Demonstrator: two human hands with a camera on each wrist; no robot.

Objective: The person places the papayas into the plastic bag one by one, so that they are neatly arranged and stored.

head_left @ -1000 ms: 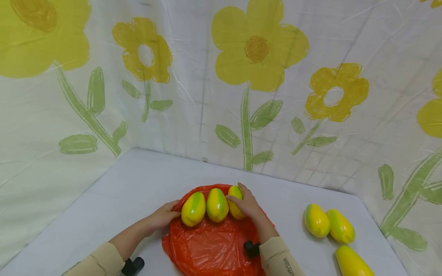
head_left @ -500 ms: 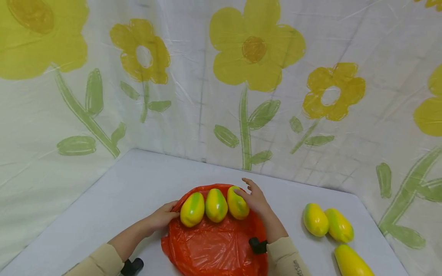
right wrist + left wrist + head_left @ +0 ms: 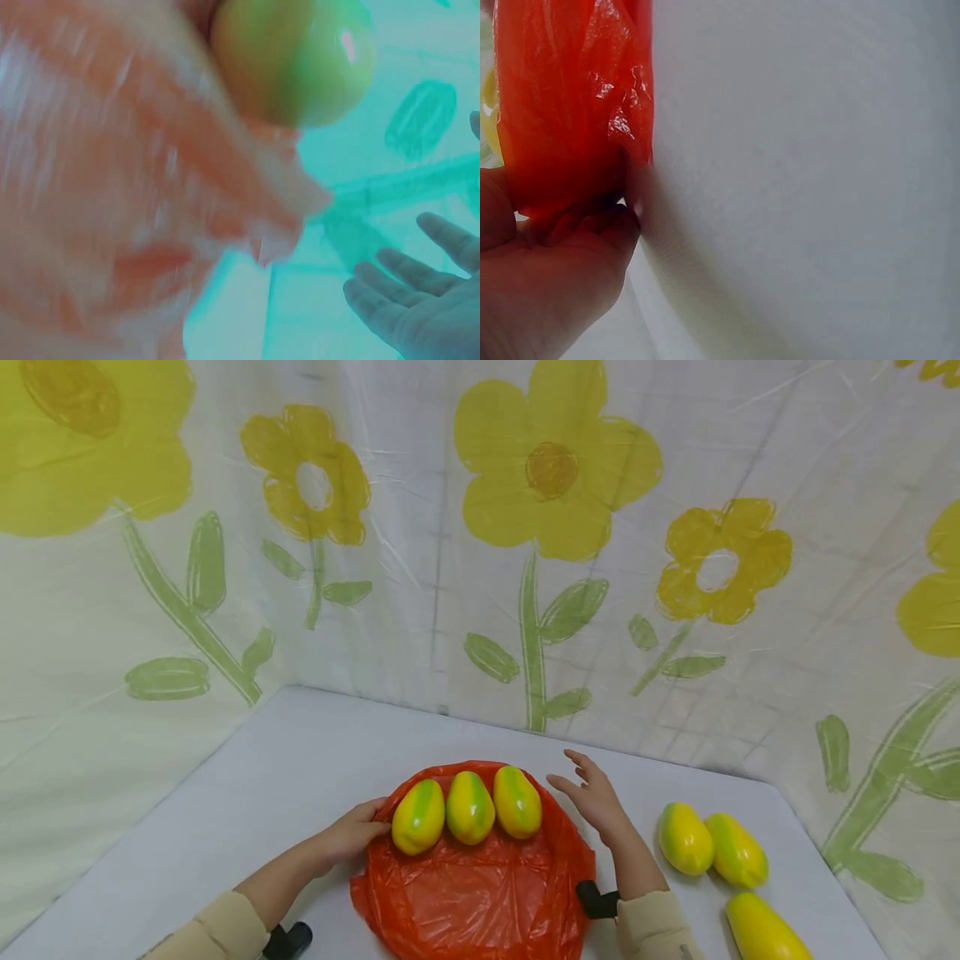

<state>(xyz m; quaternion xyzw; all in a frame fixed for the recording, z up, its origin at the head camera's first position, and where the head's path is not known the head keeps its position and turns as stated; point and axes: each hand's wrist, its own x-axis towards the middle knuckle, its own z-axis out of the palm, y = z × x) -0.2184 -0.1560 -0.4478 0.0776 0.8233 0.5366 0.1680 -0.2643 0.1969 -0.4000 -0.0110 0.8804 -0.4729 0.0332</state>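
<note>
On the table [image 3: 322, 752], we find a red bag [image 3: 480, 902] spread out in a round shape, with three yellow-and-green fruits in a row along its far side: the left fruit [image 3: 418, 816], the middle fruit [image 3: 470, 807] and the right fruit [image 3: 517, 802], close beside one another. We cannot tell whether a bowl or basket stands under the bag.

Of the two hands, we see the left hand [image 3: 352, 835] gripping the bag's left edge, just beside the left fruit; in the left wrist view its fingers curl under the red plastic. The right hand [image 3: 596, 797] holds nothing: its fingers are apart and loosely bent, clear of the right fruit and just off the bag's right side. In the right wrist view we get a bluish tint, and the bag is blurred.

Farther right, we see two fruits [image 3: 686, 839] side by side on the table, and near them a long fruit [image 3: 765, 927] cut off by the lower edge of the head view. Behind everything we see a white curtain [image 3: 405, 610] with yellow flowers.
</note>
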